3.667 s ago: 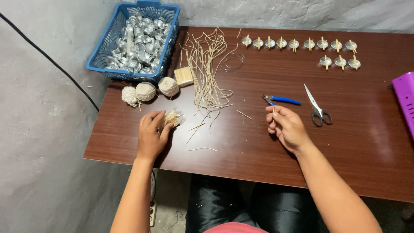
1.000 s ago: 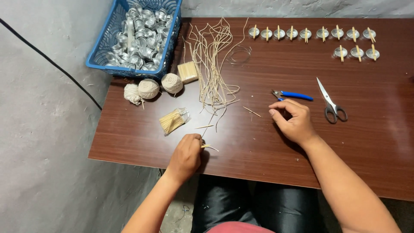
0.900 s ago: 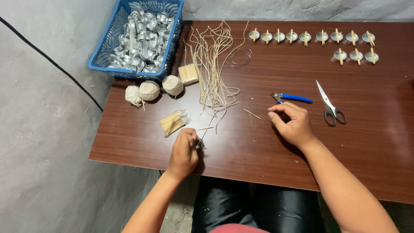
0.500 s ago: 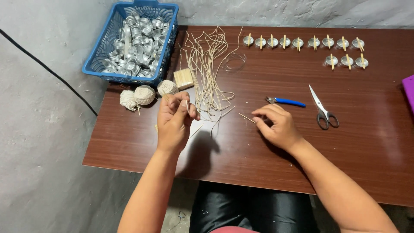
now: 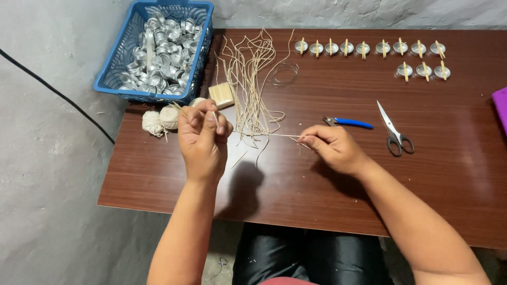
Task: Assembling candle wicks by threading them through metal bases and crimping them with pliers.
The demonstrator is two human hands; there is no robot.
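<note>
Raised off the bench (image 5: 158, 179) since earlier, left hand (image 5: 202, 138) pinching small sticks; right hand (image 5: 334, 148) fingers closed on a pale strand (image 5: 274, 135) stretched near the strand pile (image 5: 251, 79)

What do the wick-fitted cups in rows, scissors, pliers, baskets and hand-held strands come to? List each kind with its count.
Metal cups with wicks: 12
Scissors: 1
Blue-handled pliers: 1
Blue basket: 1
Wick strand pinched in the right hand: 1
Total: 16
</note>
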